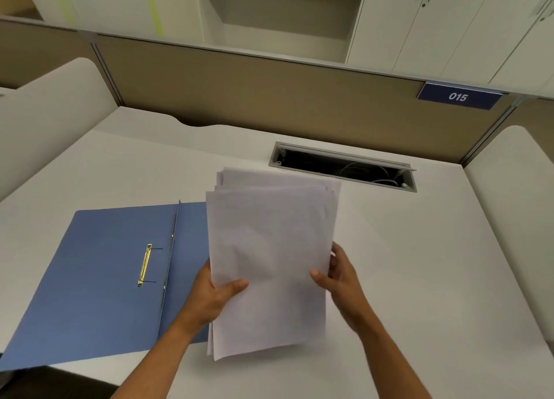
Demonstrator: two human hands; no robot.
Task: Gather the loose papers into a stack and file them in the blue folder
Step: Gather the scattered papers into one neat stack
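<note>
A stack of white papers (269, 248) is held up above the desk, its sheets slightly uneven at the top edge. My left hand (214, 293) grips the stack's left side, thumb on the front sheet. My right hand (337, 275) grips the right side, thumb on the front and fingers behind. The blue folder (99, 278) lies open and flat on the desk to the left, with a brass fastener (144, 265) on its left leaf. The papers cover part of the folder's right leaf.
The white desk (419, 263) has an open cable tray slot (344, 167) just beyond the papers. A tan partition (269, 92) with a blue "015" sign (458, 96) closes the far side. White side panels flank the desk.
</note>
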